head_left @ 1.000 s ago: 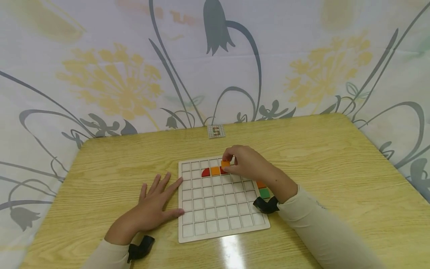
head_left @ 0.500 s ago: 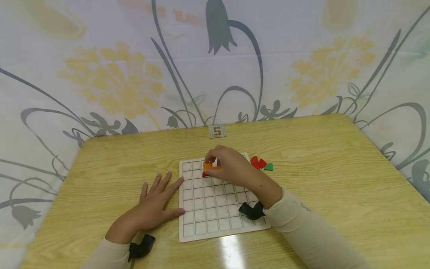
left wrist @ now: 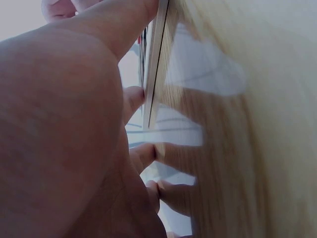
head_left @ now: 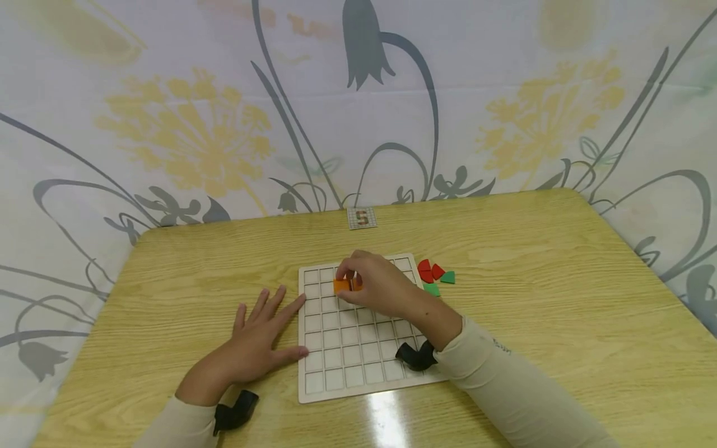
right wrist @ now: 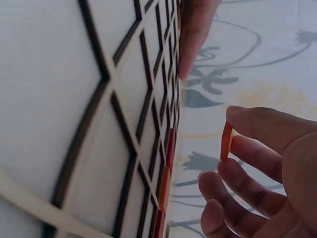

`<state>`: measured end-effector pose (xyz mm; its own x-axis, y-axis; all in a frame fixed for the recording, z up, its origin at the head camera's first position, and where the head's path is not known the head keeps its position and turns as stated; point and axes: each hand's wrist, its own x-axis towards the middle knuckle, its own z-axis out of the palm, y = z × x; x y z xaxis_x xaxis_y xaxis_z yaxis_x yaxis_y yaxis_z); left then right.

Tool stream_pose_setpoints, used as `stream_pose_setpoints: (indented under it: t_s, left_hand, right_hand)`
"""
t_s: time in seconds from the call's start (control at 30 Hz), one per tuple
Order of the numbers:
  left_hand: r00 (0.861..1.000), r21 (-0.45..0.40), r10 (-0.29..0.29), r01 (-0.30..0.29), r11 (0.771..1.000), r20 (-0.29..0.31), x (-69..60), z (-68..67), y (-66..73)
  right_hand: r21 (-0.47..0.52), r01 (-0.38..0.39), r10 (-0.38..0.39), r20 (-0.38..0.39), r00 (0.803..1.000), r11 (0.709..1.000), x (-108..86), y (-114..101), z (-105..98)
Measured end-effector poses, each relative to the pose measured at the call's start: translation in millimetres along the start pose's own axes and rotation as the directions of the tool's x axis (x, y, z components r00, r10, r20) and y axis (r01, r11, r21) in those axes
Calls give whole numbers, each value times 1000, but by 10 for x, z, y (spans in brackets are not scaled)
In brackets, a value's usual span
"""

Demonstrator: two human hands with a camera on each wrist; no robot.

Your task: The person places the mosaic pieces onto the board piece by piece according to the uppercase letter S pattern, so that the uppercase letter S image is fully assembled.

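Aloft; orange pc. [right wrist: 226, 141] in R hand [head_left: 382, 284]

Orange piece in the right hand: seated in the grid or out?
Out. Right wrist view: the right hand pinches the orange piece clear of the grid board, a gap showing between them.

From the head view we look forward and down from the near side of the table [head_left: 532, 267], far enough back to take in the left hand [head_left: 249, 348], the right hand [head_left: 386, 283], the board [head_left: 330, 358] and the flowered cloth [head_left: 313, 99] behind. On the left wrist we sit very near and low, turned sideways, facing along that hand past the board's edge, while on the right wrist we look, likewise close and sideways, across the board towards the cloth. Our head and right wrist views share the pinched orange tile [right wrist: 226, 140], the board and part of each hand.
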<state>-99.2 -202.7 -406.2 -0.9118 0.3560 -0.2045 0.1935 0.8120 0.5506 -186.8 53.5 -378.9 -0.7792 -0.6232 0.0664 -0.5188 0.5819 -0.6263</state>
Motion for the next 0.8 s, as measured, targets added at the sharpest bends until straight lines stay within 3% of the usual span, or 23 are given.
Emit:
stream_pose_setpoints:
  t_s: [0.27,0.8]
  left_hand:
    - [1000,-8,15,-15,1000,-6,-11,5,-17]
    - [1000,-10,14,-14,1000,6,4,-10,-7]
  right_hand:
    - [-4,-38,38,85,996,999,24,22,65]
    - [-101,26,-10,157,988,994,27,77,93]
